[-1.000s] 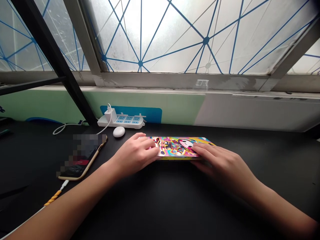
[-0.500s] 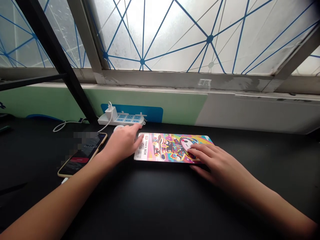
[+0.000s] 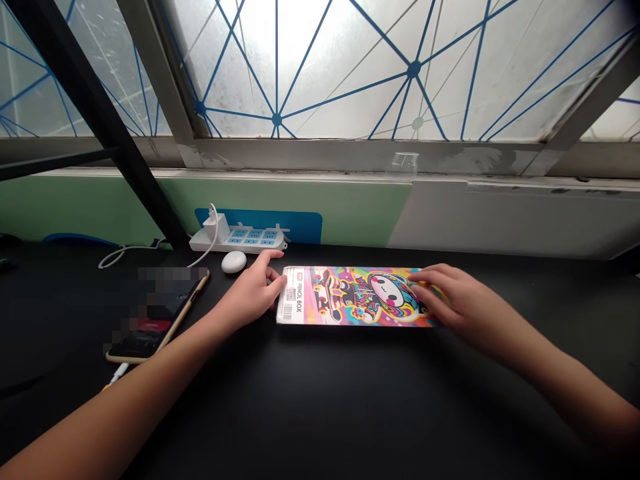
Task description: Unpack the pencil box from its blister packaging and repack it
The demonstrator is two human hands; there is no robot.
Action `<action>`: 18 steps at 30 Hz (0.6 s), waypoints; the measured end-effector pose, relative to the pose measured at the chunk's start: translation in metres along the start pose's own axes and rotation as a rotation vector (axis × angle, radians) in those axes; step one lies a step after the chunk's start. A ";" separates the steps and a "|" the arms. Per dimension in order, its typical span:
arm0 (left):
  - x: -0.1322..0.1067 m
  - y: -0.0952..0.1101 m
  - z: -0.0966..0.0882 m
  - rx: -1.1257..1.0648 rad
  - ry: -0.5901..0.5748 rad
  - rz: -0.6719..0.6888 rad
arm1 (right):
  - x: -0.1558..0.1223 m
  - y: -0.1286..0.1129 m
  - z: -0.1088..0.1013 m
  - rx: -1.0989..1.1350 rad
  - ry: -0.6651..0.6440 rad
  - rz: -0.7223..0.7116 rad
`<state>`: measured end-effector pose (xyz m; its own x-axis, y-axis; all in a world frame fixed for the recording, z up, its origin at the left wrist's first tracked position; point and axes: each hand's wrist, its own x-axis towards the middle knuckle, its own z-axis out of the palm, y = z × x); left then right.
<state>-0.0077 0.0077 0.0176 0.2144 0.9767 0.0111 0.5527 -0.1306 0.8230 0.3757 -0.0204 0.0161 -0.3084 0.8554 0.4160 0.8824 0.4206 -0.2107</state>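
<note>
A flat, brightly printed pencil box [image 3: 350,297] lies on the black table [image 3: 320,400] in front of me, its white label at the left end. My left hand [image 3: 250,293] grips the left end of the box, thumb on the label edge and index finger stretched toward the back. My right hand [image 3: 457,300] holds the right end, fingers curled over its top and far edge.
A phone [image 3: 155,317] on a cable lies to the left. Behind it stand a white power strip [image 3: 237,239] with a charger plugged in and a small white oval case [image 3: 233,261]. A black diagonal strut [image 3: 100,120] rises at the left; the window wall runs along the back.
Both hands slid outward from the top of the box to its two ends. The lid's full picture and label now show, and the box lies flatter toward me.
</note>
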 end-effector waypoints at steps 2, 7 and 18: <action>0.000 0.001 -0.001 -0.058 -0.013 -0.026 | 0.004 0.018 -0.008 -0.014 -0.043 0.167; 0.000 0.001 0.000 -0.076 -0.014 -0.014 | 0.009 0.034 -0.023 0.127 -0.292 0.444; 0.012 -0.008 -0.015 0.031 0.092 -0.063 | 0.009 0.009 -0.006 0.265 -0.345 0.453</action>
<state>-0.0217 0.0232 0.0194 0.1046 0.9944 0.0128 0.5874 -0.0721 0.8061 0.3832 -0.0104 0.0233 -0.0603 0.9960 -0.0661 0.8481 0.0162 -0.5295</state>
